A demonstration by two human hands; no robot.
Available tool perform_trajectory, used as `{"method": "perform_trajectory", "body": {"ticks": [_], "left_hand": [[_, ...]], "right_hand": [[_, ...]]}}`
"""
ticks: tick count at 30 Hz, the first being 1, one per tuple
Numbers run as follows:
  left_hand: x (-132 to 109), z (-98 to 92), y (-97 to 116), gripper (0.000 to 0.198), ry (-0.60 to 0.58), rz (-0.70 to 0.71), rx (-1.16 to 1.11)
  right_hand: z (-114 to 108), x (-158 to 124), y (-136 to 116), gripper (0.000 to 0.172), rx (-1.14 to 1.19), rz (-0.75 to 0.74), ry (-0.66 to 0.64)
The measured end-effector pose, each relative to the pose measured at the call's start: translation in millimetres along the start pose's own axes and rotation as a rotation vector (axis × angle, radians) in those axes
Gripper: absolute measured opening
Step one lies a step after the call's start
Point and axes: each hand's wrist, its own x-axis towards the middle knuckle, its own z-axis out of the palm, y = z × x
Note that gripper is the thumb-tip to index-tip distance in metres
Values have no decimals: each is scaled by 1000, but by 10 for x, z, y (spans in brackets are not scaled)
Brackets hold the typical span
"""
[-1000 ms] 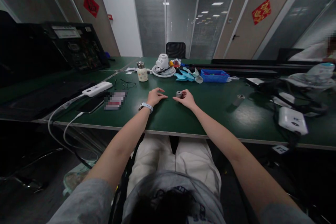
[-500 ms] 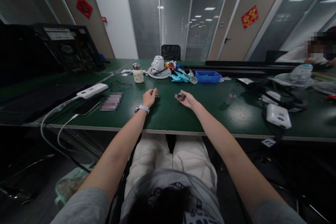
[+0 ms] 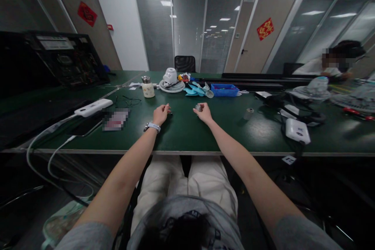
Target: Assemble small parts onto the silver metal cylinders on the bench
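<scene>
Between the fingers and thumb of my right hand point(image 3: 204, 114) is a small grey metal cylinder point(image 3: 198, 107), held just above the green table. My left hand point(image 3: 161, 115), with a watch on its wrist, is closed opposite it. A small dark piece point(image 3: 170, 113) shows by the left fingertips, too small to name. The two hands are apart, with bare table between them. To the right of my right hand, another small cylinder point(image 3: 249, 114) with a metallic top stands upright on the table.
Beyond my hands are a cream bottle point(image 3: 148, 90), a white fan point(image 3: 171, 86), light-blue fan blades point(image 3: 195, 90) and a blue basket point(image 3: 225, 90). A power strip point(image 3: 93, 107) and a phone point(image 3: 88, 124) lie left. A white box point(image 3: 297, 130) with cables sits right. Another person point(image 3: 319, 65) works far right.
My right hand has turned the metal cylinder, so its open round end no longer faces me. The left hand stays closed. The whole view has shifted slightly with my head.
</scene>
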Motion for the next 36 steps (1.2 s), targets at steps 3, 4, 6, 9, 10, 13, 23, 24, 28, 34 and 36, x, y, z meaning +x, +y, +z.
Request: {"method": "perform_trajectory", "body": {"ticks": [3,4,6,9,10,13,23,24,28,34,36], "left_hand": [[-18,-18,29,44,-5,-3,17],[-25,-24,38,44,-6,0,23],[-35,-32,49,43,-5,12,35],[-38,-32,43,44,-8,28,40],[-36,-29,38,44,-11,28,39],[-29,-24,31,43,-17,20,37],[-61,-42,80,41,-31,26,44],[-57,-35,71,41,-28,28,47],[-28,-5,30,38,8,10,21],[0,-12,0,34,153,-86,20],[0,-22,-7,35,183,-106,36]], "right_hand": [[-197,49,8,39,-133,-90,50],[-291,71,15,39,-181,-118,68],[-506,117,38,38,-319,-154,135],[-831,179,99,39,-545,-99,293],[-921,197,128,40,-589,-49,338],[-1113,245,237,40,-618,127,433],[-1324,373,548,59,-643,323,601],[-1336,376,540,61,-653,328,588],[-1230,308,328,63,-712,300,556],[-244,-75,-261,40,-540,-292,-108],[149,-169,-378,46,-471,-312,-333]]}}
